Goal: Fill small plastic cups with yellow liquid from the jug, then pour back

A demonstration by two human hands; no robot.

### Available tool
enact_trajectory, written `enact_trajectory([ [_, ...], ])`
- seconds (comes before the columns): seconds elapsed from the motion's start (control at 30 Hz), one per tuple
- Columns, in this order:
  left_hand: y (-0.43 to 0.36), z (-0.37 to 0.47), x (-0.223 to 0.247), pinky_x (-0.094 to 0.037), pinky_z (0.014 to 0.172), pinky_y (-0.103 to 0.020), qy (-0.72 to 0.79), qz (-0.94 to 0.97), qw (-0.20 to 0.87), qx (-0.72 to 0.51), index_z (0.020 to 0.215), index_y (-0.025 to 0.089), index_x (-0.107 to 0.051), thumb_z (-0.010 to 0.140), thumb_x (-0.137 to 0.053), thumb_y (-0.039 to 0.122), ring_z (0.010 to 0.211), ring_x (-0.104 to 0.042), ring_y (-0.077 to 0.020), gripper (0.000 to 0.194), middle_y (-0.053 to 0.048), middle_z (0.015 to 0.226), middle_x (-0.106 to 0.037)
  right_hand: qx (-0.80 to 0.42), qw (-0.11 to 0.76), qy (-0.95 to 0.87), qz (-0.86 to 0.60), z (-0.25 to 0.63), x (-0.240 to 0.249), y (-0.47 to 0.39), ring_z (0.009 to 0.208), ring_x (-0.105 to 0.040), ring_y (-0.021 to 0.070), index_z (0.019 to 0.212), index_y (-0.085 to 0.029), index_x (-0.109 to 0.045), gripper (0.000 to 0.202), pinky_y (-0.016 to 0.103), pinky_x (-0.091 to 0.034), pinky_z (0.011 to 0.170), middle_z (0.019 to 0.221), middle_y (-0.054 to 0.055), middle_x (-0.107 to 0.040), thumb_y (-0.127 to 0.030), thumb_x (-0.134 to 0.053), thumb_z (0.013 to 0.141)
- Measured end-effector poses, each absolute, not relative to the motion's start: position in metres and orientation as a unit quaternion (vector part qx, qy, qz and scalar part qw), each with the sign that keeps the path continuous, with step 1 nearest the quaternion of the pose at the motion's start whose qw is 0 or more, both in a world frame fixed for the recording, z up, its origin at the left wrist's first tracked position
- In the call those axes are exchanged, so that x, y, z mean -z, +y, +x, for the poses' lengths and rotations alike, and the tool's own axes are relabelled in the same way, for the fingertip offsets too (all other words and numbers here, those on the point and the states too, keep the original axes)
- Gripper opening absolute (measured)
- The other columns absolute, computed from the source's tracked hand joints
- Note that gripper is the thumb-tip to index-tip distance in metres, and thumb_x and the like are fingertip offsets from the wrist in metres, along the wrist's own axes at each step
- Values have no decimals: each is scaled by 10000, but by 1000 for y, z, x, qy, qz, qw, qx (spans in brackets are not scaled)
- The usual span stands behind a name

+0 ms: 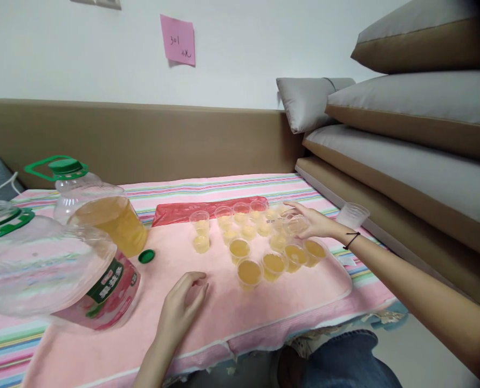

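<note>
My right hand (313, 221) reaches over the far right of a group of clear plastic cups. Its thumb and fingers are closed around a clear plastic cup (295, 224); how much is in that cup I cannot tell. Close by stand several cups of yellow drink, among them a front cup (249, 272) and a right-hand cup (315, 251). My left hand (182, 302) is over the pink cloth (216, 318), left of the cups. Its fingers are bent, with a gap between them and the thumb, and nothing is held.
On the left stand an uncapped, mostly clear big bottle (98, 291) and a green-capped bottle (114, 215) with yellow drink. A green cap (146, 256) lies beside them. Red plastic (175, 212) lies behind the cups. Stacked clear cups (352, 214) and cushions (418, 145) are at right.
</note>
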State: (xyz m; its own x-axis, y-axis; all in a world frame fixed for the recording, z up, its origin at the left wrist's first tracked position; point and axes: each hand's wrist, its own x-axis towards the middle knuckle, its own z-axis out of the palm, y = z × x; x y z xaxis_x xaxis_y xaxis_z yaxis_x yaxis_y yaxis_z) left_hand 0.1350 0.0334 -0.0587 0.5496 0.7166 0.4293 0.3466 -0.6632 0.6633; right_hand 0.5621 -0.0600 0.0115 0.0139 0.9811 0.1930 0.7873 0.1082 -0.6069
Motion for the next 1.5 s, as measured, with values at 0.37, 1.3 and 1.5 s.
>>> enact_trajectory([
  [0.37, 32, 132, 55, -564, 746, -309, 321, 835, 263, -362, 940, 221, -663, 874, -562, 407, 827, -693, -191, 221, -48, 925, -729, -61, 152, -741, -651, 541, -30, -53, 1219, -562, 335, 1528, -304, -268, 1011, 505, -343, 1052, 1287, 81, -652, -149, -687, 621],
  [1.3, 32, 133, 62, -568, 796, -314, 326, 835, 248, -367, 1143, 209, -599, 868, -588, 359, 863, -690, -172, 314, -30, 955, -718, 7, -34, -813, -581, 523, -50, -60, 1270, -503, 268, 1558, -315, -137, 1044, 549, -161, 1122, 1286, 35, -663, -19, -561, 651],
  [1.5, 33, 132, 65, -567, 803, -313, 328, 835, 251, -363, 1164, 212, -589, 870, -587, 369, 872, -686, -173, 333, -30, 967, -714, 7, -44, -805, -592, 522, -54, -67, 1278, -504, 284, 1552, -319, -162, 1100, 577, -106, 1141, 1304, 34, -653, 36, -526, 576],
])
